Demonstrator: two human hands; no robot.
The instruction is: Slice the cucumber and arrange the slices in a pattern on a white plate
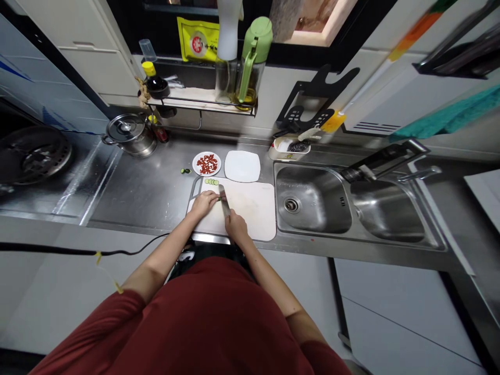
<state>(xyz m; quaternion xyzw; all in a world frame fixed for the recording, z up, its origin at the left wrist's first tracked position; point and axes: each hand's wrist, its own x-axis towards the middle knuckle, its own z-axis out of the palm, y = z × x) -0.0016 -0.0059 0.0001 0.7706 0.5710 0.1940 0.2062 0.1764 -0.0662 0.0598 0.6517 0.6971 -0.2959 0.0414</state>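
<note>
My right hand [236, 226] is closed around the handle of a kitchen knife [225, 204], its blade pointing away from me over a white cutting board [255, 208]. Left of the blade, my left hand [203, 203] presses its bent fingers on a small green piece of cucumber [219, 198], mostly hidden by the fingers and blade. A short row of pale cucumber slices [211, 182] lies near the board's far edge. Behind the board are a white plate with chopped red pieces [207, 163] and a bare white square plate [242, 166]. Dark green cucumber ends [185, 171] lie on the counter.
A double steel sink [312, 200] with a faucet [420, 174] adjoins the board on the right. A lidded pot [130, 134] and sauce bottle [159, 130] stand back left. Above hangs a rack [203, 101] with an oil bottle [252, 62]. A stove burner [35, 153] is far left.
</note>
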